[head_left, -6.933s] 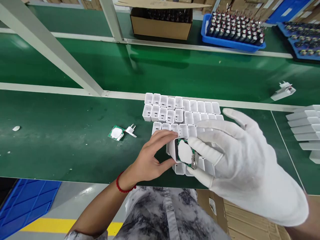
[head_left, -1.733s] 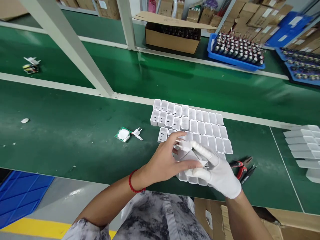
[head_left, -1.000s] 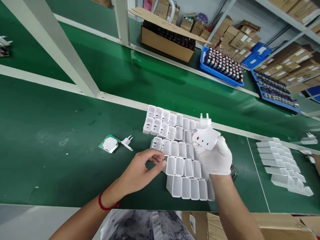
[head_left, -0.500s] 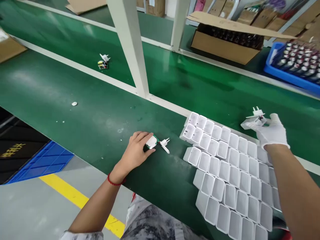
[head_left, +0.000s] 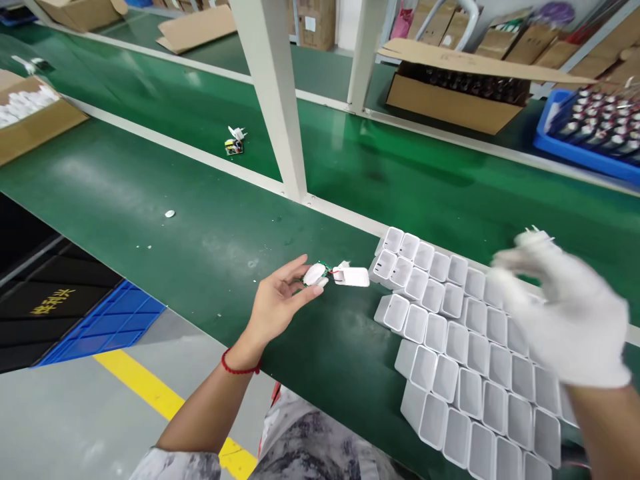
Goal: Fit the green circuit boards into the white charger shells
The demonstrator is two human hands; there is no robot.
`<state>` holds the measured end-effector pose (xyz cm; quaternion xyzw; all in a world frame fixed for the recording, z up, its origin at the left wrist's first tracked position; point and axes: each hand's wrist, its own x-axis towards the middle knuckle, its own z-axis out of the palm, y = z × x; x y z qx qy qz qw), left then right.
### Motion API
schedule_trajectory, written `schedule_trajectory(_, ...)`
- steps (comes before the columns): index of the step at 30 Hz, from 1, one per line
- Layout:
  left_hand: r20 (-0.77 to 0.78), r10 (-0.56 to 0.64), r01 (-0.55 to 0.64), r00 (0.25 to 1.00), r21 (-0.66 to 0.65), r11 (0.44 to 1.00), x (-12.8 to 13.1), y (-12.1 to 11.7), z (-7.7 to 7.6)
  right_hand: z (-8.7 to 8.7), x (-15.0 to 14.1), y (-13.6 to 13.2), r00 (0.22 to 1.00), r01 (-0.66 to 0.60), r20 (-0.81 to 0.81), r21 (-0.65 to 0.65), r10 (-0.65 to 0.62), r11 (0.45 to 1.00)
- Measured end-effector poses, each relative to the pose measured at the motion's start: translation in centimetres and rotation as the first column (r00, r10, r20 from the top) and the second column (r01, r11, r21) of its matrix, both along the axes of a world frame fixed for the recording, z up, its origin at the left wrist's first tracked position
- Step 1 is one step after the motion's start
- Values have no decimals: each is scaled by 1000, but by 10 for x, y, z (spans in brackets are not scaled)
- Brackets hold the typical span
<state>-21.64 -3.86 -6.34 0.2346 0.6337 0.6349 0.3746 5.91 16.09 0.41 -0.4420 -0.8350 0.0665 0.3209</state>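
My bare left hand (head_left: 280, 300) grips a small circuit board (head_left: 316, 274) with a round white pad on it, a little above the green bench. Thin wires join the board to a white plug cover (head_left: 352, 277), which hangs out to the right with its flat face showing. My right hand (head_left: 565, 307), in a white glove, is over the right side of the white plastic cases (head_left: 437, 337); motion smears its fingers. Just beyond it, the prongs of a white plug (head_left: 537, 232) show, the rest hidden behind the glove. The cases stand in slanted rows, open ends up.
A white post (head_left: 280, 120) rises from the rail behind the bench. On the green belt lies another board with plug (head_left: 234, 145). A small white disc (head_left: 170, 213) rests at left. Behind are a cardboard box (head_left: 450, 100) and a blue tray (head_left: 575, 143) of parts.
My right hand has come back from the plugged case on the belt, towards me. My left hand has turned the board, and the plug cover has swung round with its flat face up.
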Motion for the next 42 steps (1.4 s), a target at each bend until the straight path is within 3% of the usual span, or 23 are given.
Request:
schedule_trajectory(2, 117, -64, 58, 991, 48, 997, 14, 6, 11, 7, -15, -48, 940, -326, 121, 49, 318, 944)
schedule_trajectory(3, 156, -106, 97, 982, 66, 993, 22, 10, 16, 9, -23, -68, 891, -436, 158, 49, 424, 898)
schedule_trajectory(4, 178, -153, 140, 972, 83, 987, 31, 13, 21, 9, -29, -83, 875, -465, 179, 58, 449, 884)
schedule_trajectory(8, 91, -287, 278, 954, 105, 955, 69, 22, 37, -2, -37, -104, 928, -338, 221, 152, 301, 929)
schedule_trajectory(12, -160, -354, 370, 921, 81, 926, 102, 25, 46, -13, -11, -105, 939, -267, 274, 207, 206, 941)
schedule_trajectory(16, -385, -390, 458, 836, 100, 883, 125, 27, 49, -17, 14, -116, 975, -208, 106, 104, 198, 972)
schedule_trajectory(19, -510, -407, 511, 758, 77, 856, 130, 27, 48, -18, 29, -121, 978, -150, -164, -124, 129, 981)
schedule_trajectory(21, -611, -384, 507, 692, 32, 862, 125, 26, 42, -19, 41, -118, 924, -186, -379, -351, 42, 917)
schedule_trajectory(23, -744, -338, 467, 576, -39, 883, 116, 25, 28, -20, 55, -111, 820, -316, -571, -506, -37, 803)
schedule_trajectory(25, -851, -315, 440, 421, -111, 891, 108, 24, 9, -23, 69, -104, 713, -447, -696, -548, -89, 707)
schedule_trajectory(27, -892, -295, 441, 342, -125, 889, 104, 25, -10, -27, 78, -98, 634, -537, -765, -544, -117, 645)
schedule_trajectory(31, -896, -217, 437, 388, -29, 899, 104, 29, -34, -31, 82, -94, 545, -651, -829, -512, -125, 560)
schedule_trajectory(36, -883, -216, 433, 416, -17, 901, 103, 34, -44, -27, 76, -95, 532, -666, -822, -556, -205, 498)
schedule_trajectory(42, -878, -245, 448, 411, -40, 893, 98, 29, -43, -34, 77, -93, 532, -531, -759, -644, -374, 552)
